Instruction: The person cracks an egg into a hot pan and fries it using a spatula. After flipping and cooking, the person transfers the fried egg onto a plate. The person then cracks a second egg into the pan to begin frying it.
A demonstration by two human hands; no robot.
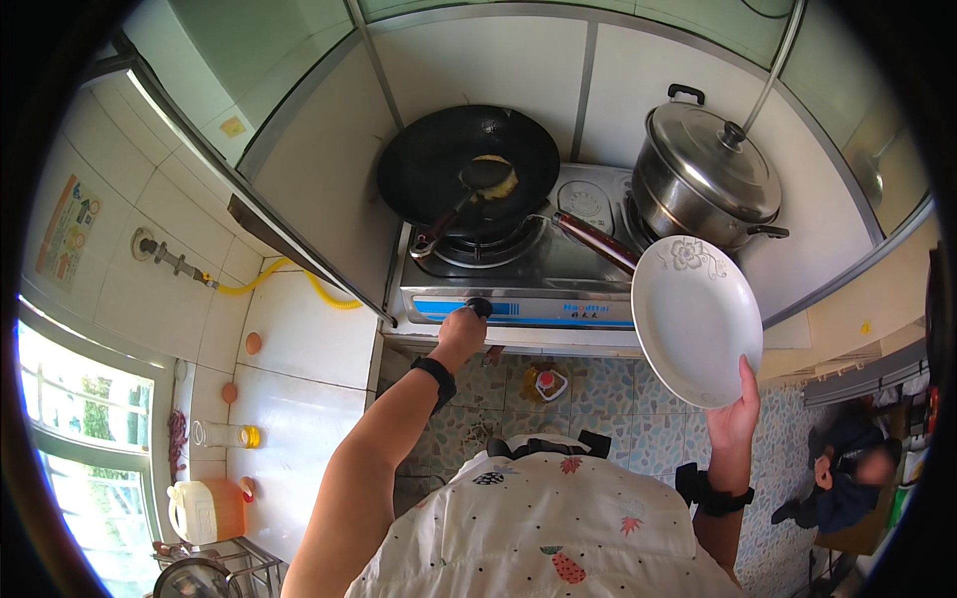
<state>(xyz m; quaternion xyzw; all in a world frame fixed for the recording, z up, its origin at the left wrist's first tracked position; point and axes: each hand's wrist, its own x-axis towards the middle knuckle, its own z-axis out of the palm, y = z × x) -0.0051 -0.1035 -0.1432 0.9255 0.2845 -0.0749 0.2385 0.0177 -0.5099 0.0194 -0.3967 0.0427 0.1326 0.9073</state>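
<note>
My left hand point(460, 330) grips the black control knob point(478, 307) on the front of a two-burner gas stove point(523, 297). Held by its lower right rim, a white oval plate point(695, 321) with a grey flower pattern is in my right hand point(734, 411); no food lies on it. On the left burner sits a black wok point(419, 161), its handle point(598, 243) running towards the plate. A ladle point(486, 173) rests inside the wok with its handle over the near rim. Some yellowish food point(502, 187) lies around the ladle's bowl.
A lidded steel pot point(688, 194) stands on the right burner. Panels point(478, 71) surround the stove. On the left counter are eggs point(253, 343), a glass bottle point(224, 435) and a jug point(209, 510). An oil bottle point(548, 383) is below the stove. A person point(845, 475) sits at right.
</note>
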